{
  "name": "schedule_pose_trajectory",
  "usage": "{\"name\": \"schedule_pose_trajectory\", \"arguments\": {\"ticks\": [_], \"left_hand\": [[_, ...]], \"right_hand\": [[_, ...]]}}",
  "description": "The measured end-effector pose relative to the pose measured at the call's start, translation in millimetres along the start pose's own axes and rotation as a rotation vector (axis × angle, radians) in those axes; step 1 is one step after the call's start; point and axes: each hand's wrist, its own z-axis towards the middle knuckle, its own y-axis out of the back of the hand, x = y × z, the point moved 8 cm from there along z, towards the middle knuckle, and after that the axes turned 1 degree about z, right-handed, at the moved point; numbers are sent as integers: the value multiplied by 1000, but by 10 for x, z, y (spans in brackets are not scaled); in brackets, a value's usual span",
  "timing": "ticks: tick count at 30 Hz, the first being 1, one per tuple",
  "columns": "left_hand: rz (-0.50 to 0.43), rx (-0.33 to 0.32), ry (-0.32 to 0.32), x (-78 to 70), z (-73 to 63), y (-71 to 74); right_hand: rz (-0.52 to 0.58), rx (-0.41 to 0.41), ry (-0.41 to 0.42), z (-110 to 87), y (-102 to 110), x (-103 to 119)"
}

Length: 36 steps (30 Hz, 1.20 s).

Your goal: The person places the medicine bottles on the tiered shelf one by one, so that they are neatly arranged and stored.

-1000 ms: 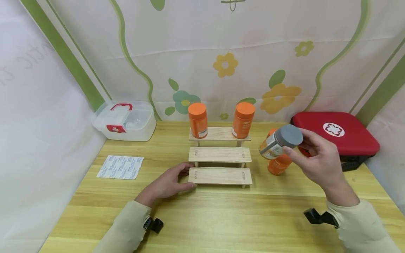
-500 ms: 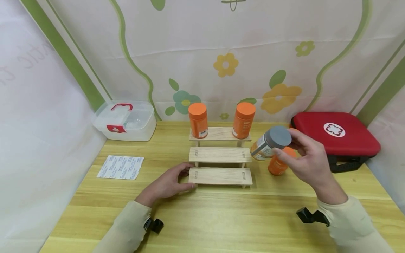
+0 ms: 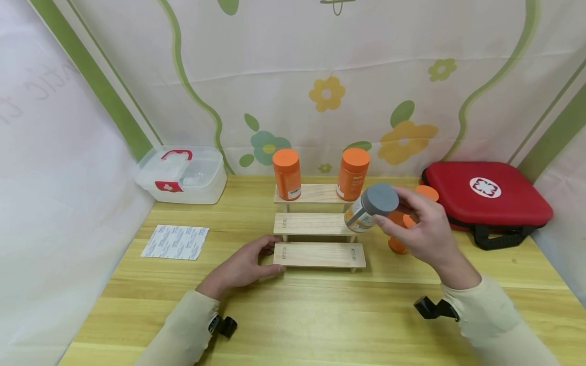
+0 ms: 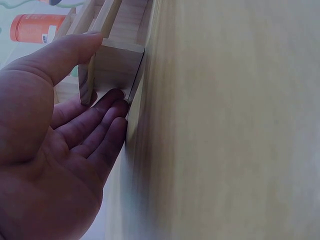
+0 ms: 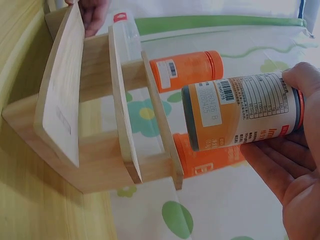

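Observation:
A jar with a grey lid and an orange-and-white label (image 3: 359,217) hangs tilted in my right hand (image 3: 426,231), which grips it round the lid. In the head view its base overlaps the right end of the middle shelf. The right wrist view shows the jar (image 5: 235,112) beside the three-step wooden rack (image 5: 62,90). My left hand (image 3: 242,264) holds the left end of the rack's lowest step (image 3: 318,254), thumb at the front edge and fingers by the side support. Two orange jars, one left (image 3: 287,178) and one right (image 3: 352,178), stand on the top shelf.
Right of the rack, two more orange jars, one with its lid showing (image 3: 427,192) and one nearer (image 3: 398,245), are partly behind my right hand. A red first-aid case (image 3: 508,198) lies at right. At left are a clear box (image 3: 201,183) and a printed sheet (image 3: 176,242).
My right hand has carried the grey-lidded jar leftward, from above the orange jars to the middle shelf's right end. The left hand has stayed on the rack.

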Motion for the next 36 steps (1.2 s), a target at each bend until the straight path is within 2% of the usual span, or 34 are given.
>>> {"name": "schedule_pose_trajectory", "arguments": {"ticks": [8,11,21,29,36], "left_hand": [[-1,0,-13,-12,-1,0],[-2,1,-12,-7,-1,-1],[-1,1,-7,-5,5,1],[6,-1,3,-3,7,10],[5,5,4,-1,7,8]], "right_hand": [[-26,31,41,42,-259,20],[5,57,43,66,-373,27],[95,69,28,141,-642,8],[114,70,-28,219,-814,11],[136,97,-41,251,-997,-9]]}}
